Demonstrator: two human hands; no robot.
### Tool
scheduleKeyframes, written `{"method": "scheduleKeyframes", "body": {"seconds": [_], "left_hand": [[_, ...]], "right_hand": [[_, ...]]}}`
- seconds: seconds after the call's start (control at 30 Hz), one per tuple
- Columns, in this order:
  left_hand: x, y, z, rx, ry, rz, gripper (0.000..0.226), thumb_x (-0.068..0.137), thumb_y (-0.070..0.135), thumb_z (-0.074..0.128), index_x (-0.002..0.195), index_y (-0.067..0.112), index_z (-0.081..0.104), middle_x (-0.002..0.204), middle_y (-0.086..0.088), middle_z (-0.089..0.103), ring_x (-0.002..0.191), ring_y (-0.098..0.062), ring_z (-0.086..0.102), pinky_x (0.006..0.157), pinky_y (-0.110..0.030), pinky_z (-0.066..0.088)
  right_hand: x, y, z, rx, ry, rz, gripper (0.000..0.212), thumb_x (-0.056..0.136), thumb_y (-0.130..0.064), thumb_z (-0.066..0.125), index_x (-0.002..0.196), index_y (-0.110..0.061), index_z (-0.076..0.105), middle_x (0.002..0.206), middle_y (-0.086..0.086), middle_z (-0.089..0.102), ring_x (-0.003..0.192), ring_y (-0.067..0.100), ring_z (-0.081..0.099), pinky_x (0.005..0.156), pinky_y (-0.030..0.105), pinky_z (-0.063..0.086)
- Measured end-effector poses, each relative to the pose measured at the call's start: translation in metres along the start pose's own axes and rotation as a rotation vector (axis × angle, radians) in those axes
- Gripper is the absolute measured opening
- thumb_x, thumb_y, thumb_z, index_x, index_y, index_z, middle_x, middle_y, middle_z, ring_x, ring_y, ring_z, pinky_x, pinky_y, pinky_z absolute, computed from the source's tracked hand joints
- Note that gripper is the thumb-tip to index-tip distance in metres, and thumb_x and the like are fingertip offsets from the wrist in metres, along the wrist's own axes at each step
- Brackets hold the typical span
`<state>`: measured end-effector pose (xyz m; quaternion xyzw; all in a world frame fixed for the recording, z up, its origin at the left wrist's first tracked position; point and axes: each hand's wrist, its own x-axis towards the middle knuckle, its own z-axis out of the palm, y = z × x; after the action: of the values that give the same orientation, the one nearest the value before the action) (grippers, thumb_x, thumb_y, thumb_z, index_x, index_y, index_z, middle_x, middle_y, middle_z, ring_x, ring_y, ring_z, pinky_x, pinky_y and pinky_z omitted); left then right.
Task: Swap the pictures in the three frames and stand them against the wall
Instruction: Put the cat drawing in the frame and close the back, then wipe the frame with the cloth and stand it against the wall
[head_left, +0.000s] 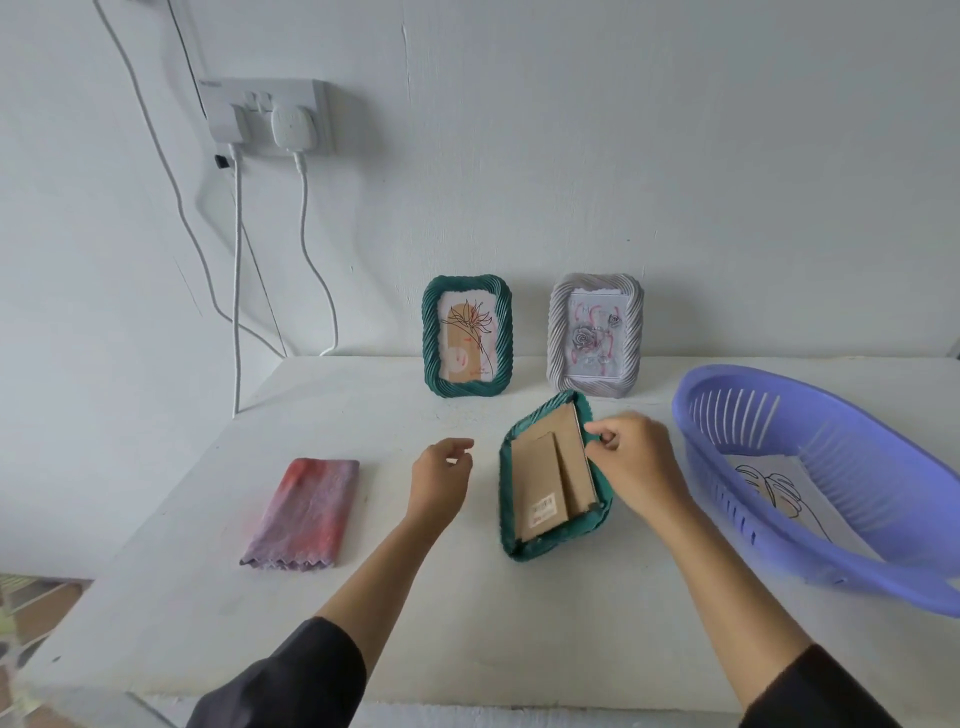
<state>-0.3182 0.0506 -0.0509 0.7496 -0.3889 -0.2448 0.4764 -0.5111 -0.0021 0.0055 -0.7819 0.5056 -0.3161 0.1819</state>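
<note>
A green frame (509, 512) lies face down on the white table (441, 623), its brown cardboard back (550, 478) showing. My right hand (634, 457) pinches the right edge of that back panel. My left hand (441, 478) hovers just left of the frame, fingers loosely curled and holding nothing. Two frames stand against the wall: a green one (467, 338) with an orange flower drawing and a white one (596, 338) with a grey rose picture. A loose leaf line drawing (779, 493) lies inside the purple basket (727, 415).
A folded pink-purple cloth (304, 514) lies on the table's left part. The basket fills the right side. A wall socket (265, 117) with white cables (237, 291) hangs at upper left. The table's left edge drops to a patterned floor (31, 613).
</note>
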Motion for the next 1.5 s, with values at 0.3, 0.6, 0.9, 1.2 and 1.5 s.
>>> {"method": "scheduleKeyframes", "body": {"seconds": [0.3,0.6,0.9,1.2,1.5], "left_hand": [[-0.017,0.066,-0.012,-0.585,-0.177,-0.011,0.023,0.098,0.025,0.04,0.119,0.024,0.05,0.092,-0.006,0.061,0.077,-0.014,0.06,0.066,-0.023,0.051],[-0.007,0.02,-0.03,-0.042,-0.115,-0.056,0.056,0.087,0.006,0.052,0.139,0.023,0.038,0.124,-0.007,0.057,0.095,-0.021,0.056,0.072,-0.029,0.052],[-0.029,-0.021,0.004,0.252,-0.053,-0.023,0.056,0.089,0.014,0.043,0.144,0.013,0.032,0.133,-0.01,0.049,0.126,-0.027,0.038,0.107,-0.039,0.036],[-0.028,-0.021,-0.002,0.367,-0.094,-0.003,0.053,0.094,0.026,0.041,0.144,0.016,0.029,0.155,-0.01,0.016,0.144,-0.025,0.007,0.117,-0.038,0.016],[0.005,-0.041,-0.089,0.589,0.221,-0.496,0.106,0.07,0.056,0.067,0.147,0.021,0.004,0.154,-0.022,0.004,0.143,-0.04,-0.001,0.115,-0.054,0.0]], "right_hand": [[-0.003,-0.078,-0.006,0.109,-0.295,-0.258,0.018,0.088,-0.016,0.058,0.1,-0.011,0.069,0.086,0.005,0.061,0.067,0.013,0.052,0.063,0.024,0.04],[-0.013,-0.015,0.05,0.209,-0.294,0.136,0.035,0.095,-0.016,0.044,0.128,-0.011,0.053,0.131,0.006,0.057,0.116,0.023,0.055,0.089,0.025,0.042],[-0.034,0.021,0.082,-0.062,-0.291,0.103,0.051,0.098,-0.025,0.034,0.146,-0.012,0.023,0.155,0.001,0.022,0.144,0.014,0.018,0.117,0.027,0.013],[-0.038,0.022,0.085,-0.167,-0.274,0.056,0.05,0.1,-0.026,0.027,0.147,-0.012,0.019,0.156,0.001,0.018,0.144,0.013,0.016,0.117,0.025,0.01],[-0.038,0.021,0.084,-0.171,-0.271,0.074,0.05,0.1,-0.026,0.026,0.147,-0.013,0.018,0.156,0.0,0.019,0.144,0.012,0.016,0.117,0.024,0.011]]}}
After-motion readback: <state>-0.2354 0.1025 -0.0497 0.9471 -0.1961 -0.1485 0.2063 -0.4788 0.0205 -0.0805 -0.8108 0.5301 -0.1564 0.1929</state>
